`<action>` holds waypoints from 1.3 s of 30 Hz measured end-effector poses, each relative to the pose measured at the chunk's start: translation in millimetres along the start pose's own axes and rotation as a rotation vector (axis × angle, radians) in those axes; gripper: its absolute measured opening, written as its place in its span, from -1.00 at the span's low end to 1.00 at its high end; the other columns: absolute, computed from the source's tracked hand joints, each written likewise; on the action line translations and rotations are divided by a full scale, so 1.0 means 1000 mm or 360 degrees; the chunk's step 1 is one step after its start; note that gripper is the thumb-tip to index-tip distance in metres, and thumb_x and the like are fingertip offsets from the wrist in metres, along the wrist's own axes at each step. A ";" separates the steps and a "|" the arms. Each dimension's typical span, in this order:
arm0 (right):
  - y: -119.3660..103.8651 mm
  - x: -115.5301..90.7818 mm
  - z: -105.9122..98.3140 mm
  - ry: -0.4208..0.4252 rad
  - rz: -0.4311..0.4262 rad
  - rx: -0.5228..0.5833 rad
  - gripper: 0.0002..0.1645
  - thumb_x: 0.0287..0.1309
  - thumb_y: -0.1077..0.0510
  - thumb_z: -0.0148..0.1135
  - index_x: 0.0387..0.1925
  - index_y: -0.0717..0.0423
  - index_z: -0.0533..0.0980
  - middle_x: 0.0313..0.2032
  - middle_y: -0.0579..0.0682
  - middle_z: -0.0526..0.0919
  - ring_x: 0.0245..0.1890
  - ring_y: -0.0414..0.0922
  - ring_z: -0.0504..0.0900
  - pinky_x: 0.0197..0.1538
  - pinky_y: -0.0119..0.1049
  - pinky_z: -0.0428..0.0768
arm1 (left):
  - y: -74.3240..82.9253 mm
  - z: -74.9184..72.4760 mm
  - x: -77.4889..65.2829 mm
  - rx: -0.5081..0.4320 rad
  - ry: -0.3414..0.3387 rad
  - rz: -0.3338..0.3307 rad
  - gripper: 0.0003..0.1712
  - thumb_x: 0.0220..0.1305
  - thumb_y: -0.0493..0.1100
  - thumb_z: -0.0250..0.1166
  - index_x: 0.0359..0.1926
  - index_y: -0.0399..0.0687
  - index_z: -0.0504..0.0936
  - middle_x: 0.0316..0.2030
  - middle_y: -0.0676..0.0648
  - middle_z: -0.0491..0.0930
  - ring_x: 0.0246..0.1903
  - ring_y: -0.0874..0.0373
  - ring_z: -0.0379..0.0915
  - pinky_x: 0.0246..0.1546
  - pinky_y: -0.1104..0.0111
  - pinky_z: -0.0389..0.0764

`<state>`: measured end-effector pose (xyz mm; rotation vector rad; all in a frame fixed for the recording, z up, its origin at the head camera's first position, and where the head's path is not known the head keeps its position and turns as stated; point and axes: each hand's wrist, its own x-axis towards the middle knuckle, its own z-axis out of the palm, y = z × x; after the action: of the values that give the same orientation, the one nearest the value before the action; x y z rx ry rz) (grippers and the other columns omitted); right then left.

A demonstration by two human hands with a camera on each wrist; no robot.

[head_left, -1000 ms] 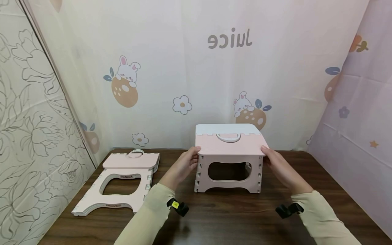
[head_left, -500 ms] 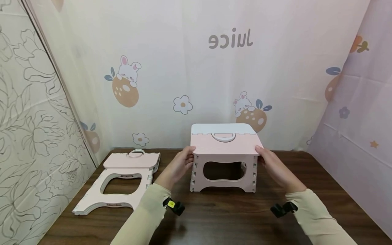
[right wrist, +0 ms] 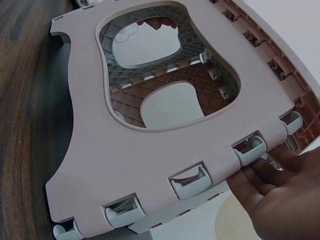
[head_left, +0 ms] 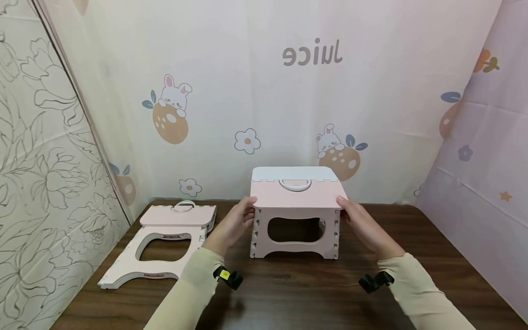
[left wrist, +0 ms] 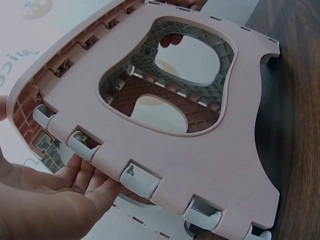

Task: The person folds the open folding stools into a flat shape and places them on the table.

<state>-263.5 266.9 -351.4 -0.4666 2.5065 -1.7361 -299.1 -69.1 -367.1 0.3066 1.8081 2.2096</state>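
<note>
An unfolded pink and white folding step stool [head_left: 299,198] stands upright on the table, its white carry handle flush with the top. My left hand [head_left: 232,224] holds the left end of its top, thumb at the front corner and fingers curled under the edge. At the opposite end my right hand [head_left: 368,228] grips in the same way. In the left wrist view, the left hand's fingers [left wrist: 85,180] lie against the hinged side. The right wrist view has the right hand [right wrist: 282,195] beside the white hinges. Whether the feet press fully on the table cannot be told.
A second pink folding stool [head_left: 173,216] lies folded flat at the left of the dark wooden table [head_left: 305,293], handle to the back. A printed curtain [head_left: 247,91] hangs behind the table, and a floral panel [head_left: 53,137] stands along the left.
Both hands have moved left together with the unfolded stool, a short way across the table. Their grip looks the same. The folded stool has stayed in place.
</note>
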 end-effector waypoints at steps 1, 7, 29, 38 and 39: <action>0.000 0.000 0.001 0.0001 0.0002 0.0000 -0.05 0.55 -0.31 -0.31 0.55 0.32 -0.18 0.49 0.33 -0.03 0.48 0.19 -0.04 0.41 0.26 -0.03 | 0.000 -0.001 0.000 0.0006 0.0000 0.0008 -0.20 0.35 0.07 0.06 0.36 -0.47 0.17 0.19 -0.28 0.26 0.15 -0.02 0.22 0.38 0.11 0.17; -0.002 0.003 0.007 0.0001 0.0022 -0.0009 -0.01 0.53 -0.34 -0.31 0.55 0.31 -0.25 0.52 0.34 -0.14 0.50 0.21 -0.11 0.42 0.24 -0.03 | 0.001 -0.008 -0.002 0.0048 0.0000 0.0021 -0.23 0.37 0.10 0.03 0.32 -0.45 0.20 0.12 -0.24 0.26 0.09 0.01 0.21 0.34 0.16 0.21; -0.001 0.011 0.022 -0.0048 -0.0042 0.0075 -0.08 0.55 -0.31 -0.32 0.58 0.15 -0.26 0.52 0.25 -0.10 0.49 0.17 -0.06 0.43 0.23 -0.05 | 0.001 -0.025 -0.008 0.0138 0.0003 0.0024 -0.12 0.40 0.17 -0.01 0.43 -0.44 0.06 0.31 -0.36 0.18 0.28 -0.14 0.16 0.42 0.06 0.10; -0.001 0.016 0.027 -0.0061 -0.0053 0.0112 -0.11 0.54 -0.32 -0.33 0.60 0.04 -0.28 0.53 0.17 -0.14 0.49 0.11 -0.11 0.44 0.23 -0.10 | 0.004 -0.032 -0.012 0.0182 -0.0006 0.0036 -0.07 0.41 0.20 -0.02 0.45 -0.46 0.03 0.35 -0.39 0.16 0.33 -0.18 0.15 0.42 0.06 0.11; -0.001 0.016 0.028 -0.0061 -0.0054 0.0117 -0.12 0.54 -0.32 -0.33 0.60 0.04 -0.28 0.53 0.16 -0.13 0.49 0.11 -0.10 0.44 0.23 -0.10 | 0.004 -0.032 -0.012 0.0182 0.0000 0.0035 -0.08 0.41 0.19 -0.02 0.45 -0.47 0.04 0.34 -0.39 0.17 0.32 -0.18 0.16 0.42 0.07 0.11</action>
<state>-273.0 236.8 -359.0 -0.5347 2.4131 -1.8063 -298.4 -104.0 -369.6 0.3510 1.9436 2.1245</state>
